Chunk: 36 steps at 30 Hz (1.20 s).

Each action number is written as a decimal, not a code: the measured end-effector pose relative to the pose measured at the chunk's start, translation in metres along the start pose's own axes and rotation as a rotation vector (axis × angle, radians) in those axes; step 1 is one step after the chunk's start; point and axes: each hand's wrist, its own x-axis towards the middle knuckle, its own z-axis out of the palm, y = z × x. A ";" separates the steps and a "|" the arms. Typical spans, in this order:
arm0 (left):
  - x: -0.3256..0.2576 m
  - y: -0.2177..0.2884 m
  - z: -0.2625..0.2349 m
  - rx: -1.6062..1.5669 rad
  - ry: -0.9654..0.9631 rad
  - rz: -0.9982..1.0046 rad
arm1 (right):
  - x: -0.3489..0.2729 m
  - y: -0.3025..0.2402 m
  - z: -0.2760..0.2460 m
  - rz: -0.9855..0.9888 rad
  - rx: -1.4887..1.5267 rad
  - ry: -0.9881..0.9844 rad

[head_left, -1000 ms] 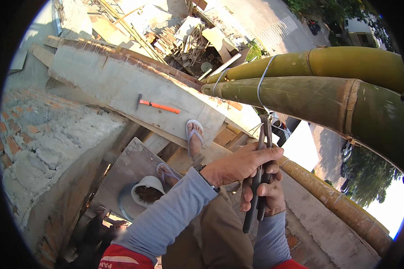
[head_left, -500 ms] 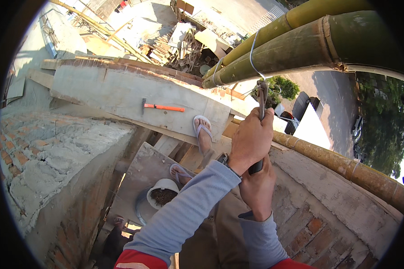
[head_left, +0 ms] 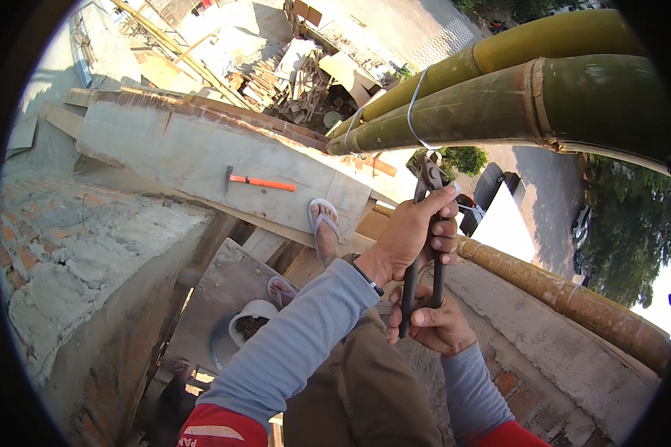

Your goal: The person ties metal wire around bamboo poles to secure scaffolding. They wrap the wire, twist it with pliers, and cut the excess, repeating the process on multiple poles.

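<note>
Black-handled pincers [head_left: 430,179] stand in front of me, jaws up against the twisted end of a tie wire [head_left: 411,112]. My left hand [head_left: 410,235] is wrapped round the upper handles, just below the jaws. Lower down, my right hand [head_left: 441,324] grips the handle ends, which are slightly apart. The wire loops round two thick green bamboo poles, the lower one [head_left: 477,115] and the upper one [head_left: 552,41], which lie side by side. A second wire loop [head_left: 350,130] circles them nearer their tips. Whether the jaws bite the wire is too small to tell.
An orange-handled hammer [head_left: 265,182] lies on a grey board [head_left: 179,153]; my sandalled foot [head_left: 324,223] rests at its end. A white bucket [head_left: 258,305] stands by my other foot. Another bamboo pole [head_left: 574,299] runs along the right edge. Rough brickwork [head_left: 45,242] rises left.
The pincers have turned, so both handles now show side by side. My left hand has rolled with its fingers round them, and my right hand has moved lower. The view has shifted slightly.
</note>
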 end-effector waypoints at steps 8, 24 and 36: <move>0.028 -0.025 0.036 0.081 0.465 0.199 | -0.017 -0.016 0.061 -0.127 -1.673 1.146; 0.002 -0.006 0.111 0.744 0.809 0.164 | -0.035 -0.150 0.116 0.514 -1.464 0.617; 0.005 -0.035 0.071 0.437 0.526 0.392 | -0.064 -0.140 0.043 0.336 -1.021 0.515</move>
